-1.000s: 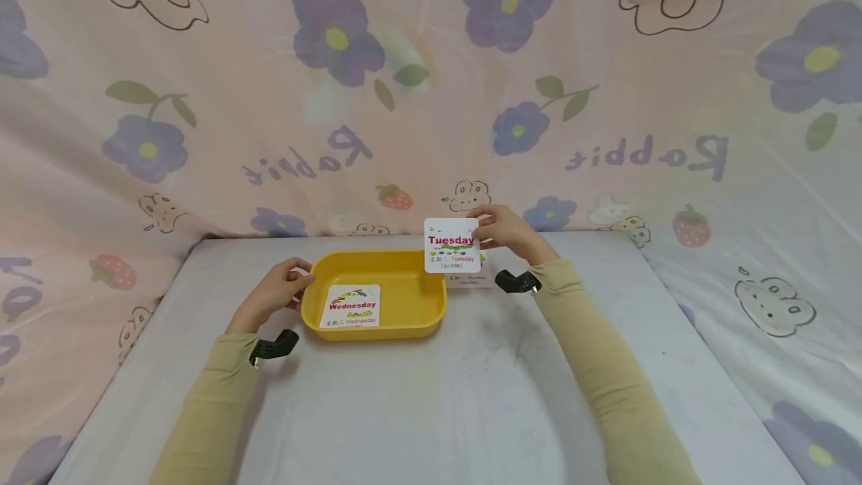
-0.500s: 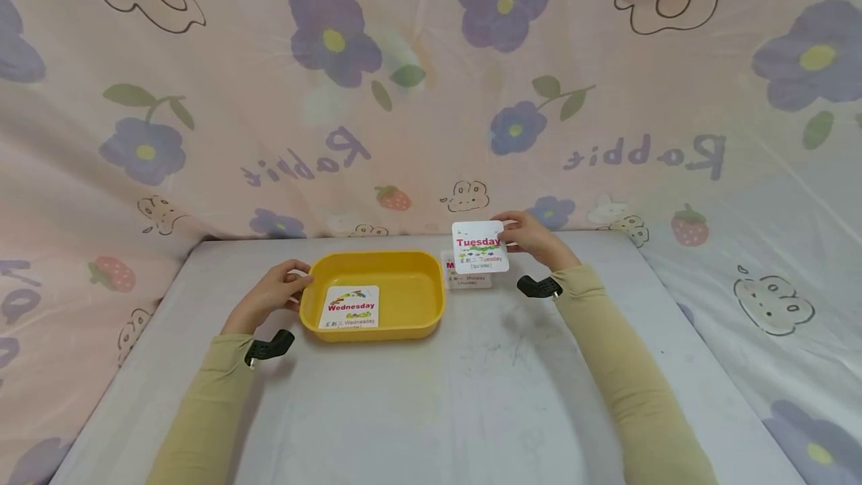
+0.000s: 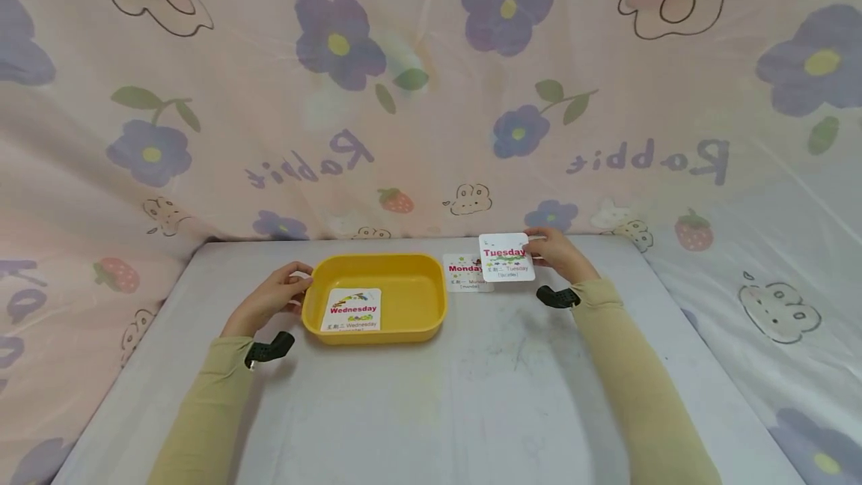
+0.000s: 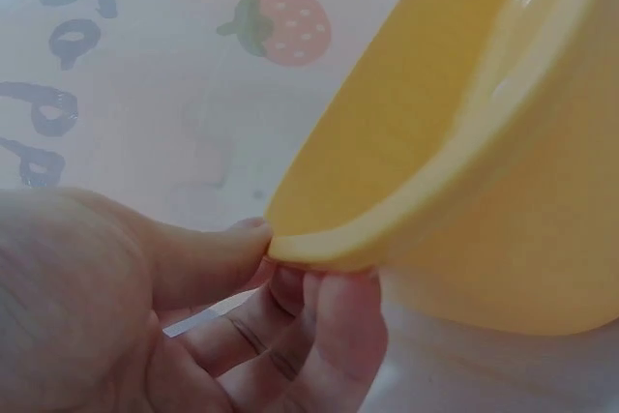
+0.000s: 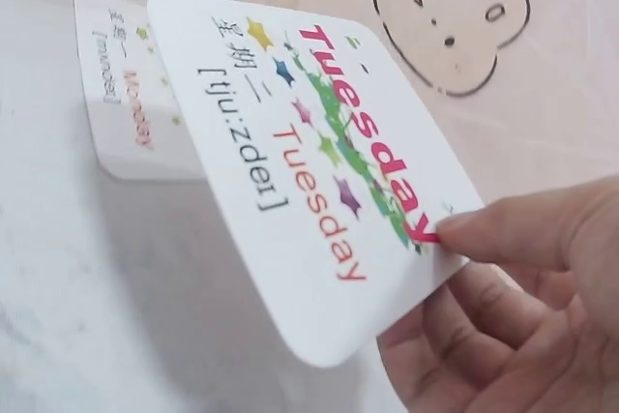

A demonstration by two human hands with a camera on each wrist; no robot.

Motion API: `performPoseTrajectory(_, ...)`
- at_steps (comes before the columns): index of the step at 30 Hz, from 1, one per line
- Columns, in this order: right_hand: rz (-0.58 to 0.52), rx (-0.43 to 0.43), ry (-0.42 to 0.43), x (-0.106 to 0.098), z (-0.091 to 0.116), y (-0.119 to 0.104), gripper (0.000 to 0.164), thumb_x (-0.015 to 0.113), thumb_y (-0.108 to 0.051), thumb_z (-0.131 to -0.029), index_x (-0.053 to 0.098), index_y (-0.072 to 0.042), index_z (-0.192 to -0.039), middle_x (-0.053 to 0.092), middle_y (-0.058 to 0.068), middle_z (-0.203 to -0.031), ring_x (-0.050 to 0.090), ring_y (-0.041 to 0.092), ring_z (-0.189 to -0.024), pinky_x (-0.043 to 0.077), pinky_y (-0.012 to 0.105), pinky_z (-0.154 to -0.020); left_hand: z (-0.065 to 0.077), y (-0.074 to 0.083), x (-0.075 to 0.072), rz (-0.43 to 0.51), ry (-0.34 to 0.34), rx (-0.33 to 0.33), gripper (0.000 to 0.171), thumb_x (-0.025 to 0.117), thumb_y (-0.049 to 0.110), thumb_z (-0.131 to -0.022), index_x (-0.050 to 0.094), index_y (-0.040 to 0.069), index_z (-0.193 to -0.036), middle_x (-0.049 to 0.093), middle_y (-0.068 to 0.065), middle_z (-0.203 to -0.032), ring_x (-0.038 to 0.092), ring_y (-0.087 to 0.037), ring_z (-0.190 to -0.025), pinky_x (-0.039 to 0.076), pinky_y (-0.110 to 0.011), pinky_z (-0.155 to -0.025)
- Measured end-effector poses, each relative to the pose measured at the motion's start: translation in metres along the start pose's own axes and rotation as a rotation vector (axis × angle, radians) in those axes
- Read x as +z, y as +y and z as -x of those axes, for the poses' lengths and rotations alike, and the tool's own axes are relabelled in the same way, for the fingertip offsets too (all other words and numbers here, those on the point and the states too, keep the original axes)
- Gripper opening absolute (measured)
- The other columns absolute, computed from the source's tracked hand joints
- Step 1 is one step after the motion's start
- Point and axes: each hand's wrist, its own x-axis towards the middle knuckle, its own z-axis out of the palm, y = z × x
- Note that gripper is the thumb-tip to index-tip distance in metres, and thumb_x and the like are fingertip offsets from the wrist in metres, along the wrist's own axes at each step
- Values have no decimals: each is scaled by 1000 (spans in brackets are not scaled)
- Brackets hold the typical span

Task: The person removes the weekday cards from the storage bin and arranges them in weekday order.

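Note:
My right hand (image 3: 557, 254) pinches the right edge of a white Tuesday flashcard (image 3: 506, 257), thumb on its printed face. The card is tilted and held above the table, overlapping the right part of the Monday flashcard (image 3: 461, 274), which lies flat beside the tray. In the right wrist view the Tuesday flashcard (image 5: 309, 171) shows stars and red lettering. My left hand (image 3: 272, 296) pinches the left rim of a yellow plastic tray (image 3: 374, 337); in the left wrist view the thumb sits on top of the tray rim (image 4: 338, 244), fingers beneath. Inside the tray leans a Wednesday flashcard (image 3: 352, 310).
A white-covered table (image 3: 404, 410) carries the tray and cards near its back edge. Behind it hangs a pink curtain (image 3: 431, 126) with flowers, rabbits and strawberries. Dark camera mounts (image 3: 557, 296) are strapped to both wrists.
My right hand has carried the Tuesday flashcard rightward and slightly down, from over the tray's right rim, uncovering more of the Monday flashcard. My left hand stays on the tray rim.

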Motion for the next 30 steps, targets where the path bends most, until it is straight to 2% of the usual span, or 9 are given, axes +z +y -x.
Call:
performPoseTrajectory(5, -6, 25, 42, -7, 2, 17, 51, 50, -6, -97, 32, 2, -144, 46, 23, -128, 52, 24, -99, 44, 38, -86, 1, 1, 0, -9, -3, 4, 33, 46, 19, -103, 39, 1, -130, 58, -16, -101, 57, -24, -80, 53, -31, -69)
performPoseTrajectory(9, -14, 40, 79, -10, 1, 28, 50, 49, -5, -97, 33, 3, -144, 45, 25, -130, 52, 24, -100, 47, 33, -82, 2, 1, -1, -13, -6, 12, 34, 46, 19, -103, 38, 1, -131, 57, -17, -102, 57, -24, -81, 53, -31, -70)
performPoseTrajectory(15, -37, 70, 130, -8, -1, 40, 50, 49, -4, -96, 34, 3, -144, 45, 27, -132, 55, 25, -101, 49, 33, -79, 3, 1, -1, -5, -6, 16, 35, 46, 19, -102, 38, 1, -131, 58, -17, -103, 57, -24, -81, 53, -31, -70)
performPoseTrajectory(19, -15, 43, 153, -5, -1, 44, 52, 46, 1, -92, 34, 6, -143, 48, 30, -128, 57, 25, -95, 49, 34, -78, 4, 1, 1, 3, 0, 14, 35, 47, 19, -102, 38, 1, -131, 58, -18, -102, 57, -24, -80, 53, -31, -68)
performPoseTrajectory(24, 45, 37, 226, 0, -1, 47, 53, 48, 2, -89, 38, 6, -140, 51, 28, -124, 56, 26, -91, 48, 30, -69, 3, 2, 1, -3, 12, 6, 34, 46, 18, -102, 39, 2, -131, 57, -18, -101, 57, -24, -80, 53, -31, -68)
performPoseTrajectory(26, 73, 31, 264, 2, -3, 49, 50, 50, 1, -90, 41, 6, -139, 53, 28, -124, 57, 26, -93, 47, 27, -67, 3, 1, 1, -9, 12, 9, 34, 46, 19, -103, 39, 1, -131, 57, -17, -102, 57, -23, -80, 53, -31, -68)
performPoseTrajectory(30, 105, -18, 311, 7, -5, 55, 44, 55, 0, -91, 45, 9, -134, 54, 30, -123, 58, 30, -102, 47, 26, -72, 4, 1, 1, -6, 9, 8, 34, 46, 19, -103, 39, 1, -131, 58, -18, -102, 58, -23, -80, 53, -31, -69)
